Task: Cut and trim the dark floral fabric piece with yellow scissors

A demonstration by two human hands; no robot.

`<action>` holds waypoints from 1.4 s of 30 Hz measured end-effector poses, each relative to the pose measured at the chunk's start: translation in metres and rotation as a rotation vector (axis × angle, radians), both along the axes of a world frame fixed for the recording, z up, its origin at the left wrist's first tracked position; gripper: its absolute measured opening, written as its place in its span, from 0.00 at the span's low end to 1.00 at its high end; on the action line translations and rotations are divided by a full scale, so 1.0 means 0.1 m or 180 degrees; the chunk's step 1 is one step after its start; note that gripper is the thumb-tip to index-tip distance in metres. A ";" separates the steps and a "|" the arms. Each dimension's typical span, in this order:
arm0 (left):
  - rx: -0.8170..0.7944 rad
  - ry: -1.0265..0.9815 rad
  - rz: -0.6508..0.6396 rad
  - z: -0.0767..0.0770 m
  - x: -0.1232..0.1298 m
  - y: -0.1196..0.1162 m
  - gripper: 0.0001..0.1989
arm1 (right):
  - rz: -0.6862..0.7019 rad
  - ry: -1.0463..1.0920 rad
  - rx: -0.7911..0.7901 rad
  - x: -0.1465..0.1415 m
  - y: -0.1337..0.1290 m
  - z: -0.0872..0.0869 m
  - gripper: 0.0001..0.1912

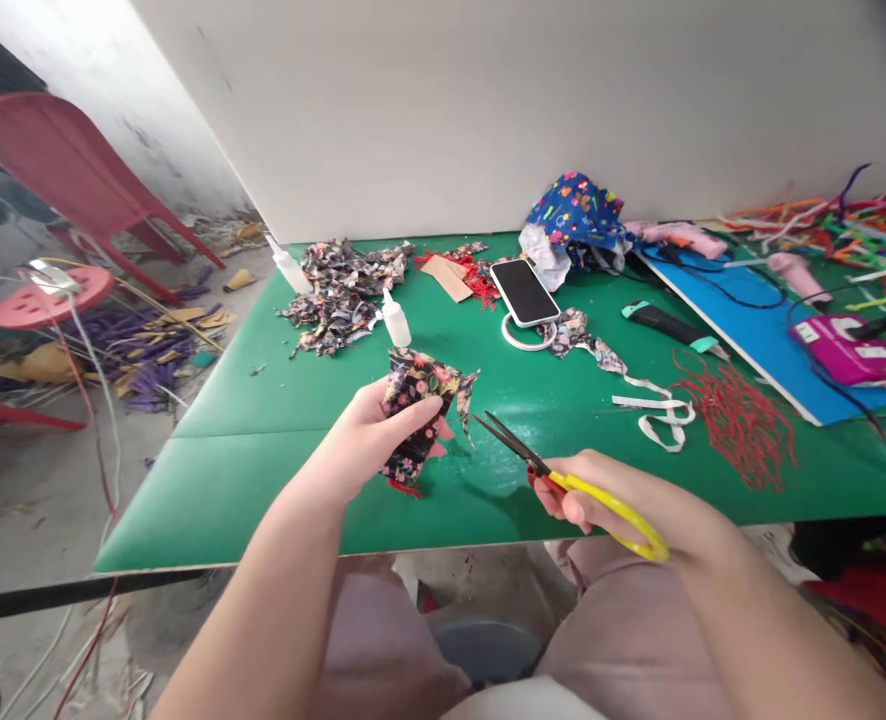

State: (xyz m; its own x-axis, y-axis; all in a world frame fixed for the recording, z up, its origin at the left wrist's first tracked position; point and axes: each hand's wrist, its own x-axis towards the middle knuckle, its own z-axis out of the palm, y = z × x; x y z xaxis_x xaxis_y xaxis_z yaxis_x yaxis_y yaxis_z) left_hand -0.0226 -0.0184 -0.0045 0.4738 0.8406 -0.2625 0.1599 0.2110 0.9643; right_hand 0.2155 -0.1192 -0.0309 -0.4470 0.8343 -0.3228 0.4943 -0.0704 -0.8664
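Note:
My left hand (pixel 379 435) is closed around a piece of dark floral fabric (pixel 420 385), thumb on top, above the front half of the green table. A narrow flap of the cloth hangs off its right side, and a bit of red shows under its lower edge. In my right hand (pixel 582 485) is a pair of scissors (pixel 518 445) with yellow and red handles and dark blades. The blades point up and left toward the flap, slightly apart and not touching it. Just beyond the cloth stands a small white squeeze bottle (pixel 396 320).
Floral scraps (pixel 345 290) and another squeeze bottle (pixel 289 268) lie at the back left. Behind the scissors are a phone (pixel 525 292), a tape roll (pixel 529 335), a cutter (pixel 668 325) and red strings (pixel 747 420). A blue board (pixel 743 330) and a magenta box (pixel 852 350) are at right.

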 end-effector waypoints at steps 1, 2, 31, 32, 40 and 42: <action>-0.0073 -0.0023 -0.0053 -0.01 0.00 -0.01 0.12 | 0.0002 0.0067 0.0001 -0.03 -0.01 -0.02 0.22; -0.0139 -0.0054 -0.0107 -0.02 0.00 -0.02 0.12 | 0.0000 0.0130 -0.0019 -0.05 -0.01 -0.04 0.23; -0.0488 0.0114 -0.0817 -0.18 0.09 -0.15 0.09 | -0.0519 0.0283 -0.0493 -0.11 0.00 -0.10 0.37; -0.0522 0.0107 -0.0799 -0.17 0.09 -0.15 0.09 | -0.0502 0.0284 -0.0447 -0.10 -0.01 -0.13 0.36; -0.0709 0.0169 -0.0620 -0.10 0.10 -0.14 0.10 | -0.0436 0.0212 -0.0355 -0.09 -0.04 -0.15 0.26; -0.0748 0.0197 -0.0652 -0.09 0.11 -0.14 0.10 | -0.0353 0.0208 -0.0334 -0.09 -0.03 -0.11 0.25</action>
State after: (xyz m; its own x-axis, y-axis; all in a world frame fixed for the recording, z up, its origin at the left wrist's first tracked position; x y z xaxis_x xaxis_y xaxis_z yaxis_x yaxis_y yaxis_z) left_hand -0.0115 -0.0326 -0.0136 0.6040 0.6423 -0.4719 0.2790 0.3842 0.8801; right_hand 0.2060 -0.1226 -0.0416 -0.3769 0.8429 -0.3841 0.4213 -0.2133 -0.8815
